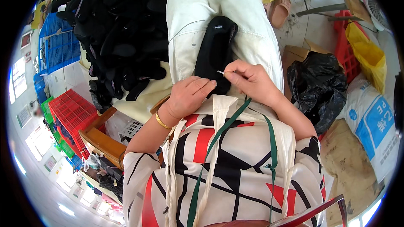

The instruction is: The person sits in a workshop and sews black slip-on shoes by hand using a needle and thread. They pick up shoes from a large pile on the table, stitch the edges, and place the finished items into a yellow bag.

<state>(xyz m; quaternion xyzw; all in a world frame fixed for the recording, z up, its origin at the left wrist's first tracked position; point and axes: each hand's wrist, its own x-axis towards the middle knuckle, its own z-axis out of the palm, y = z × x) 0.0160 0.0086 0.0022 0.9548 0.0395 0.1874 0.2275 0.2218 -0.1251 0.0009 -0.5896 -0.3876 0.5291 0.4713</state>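
Note:
A black slip-on shoe (203, 52) with a small label at its far end lies lengthwise on my lap, over white cloth (185, 21). My left hand (189, 94) holds the shoe's near end from the left, fingers pressed together along its edge. Above the shoe opening, my right hand (254, 80) pinches a small thin white piece (221, 72) between thumb and forefinger. Its tip points left across the shoe; its exact kind is too small to tell. Part of the near end is hidden by my left fingers.
A large heap of black shoes (122, 21) lies at the left on pale cloth. Beside it stand a wooden frame (101, 145) and a red crate (69, 117). On the right are a black plastic bag (317, 88), a white-and-blue sack (370, 120) and pink slippers (279, 11).

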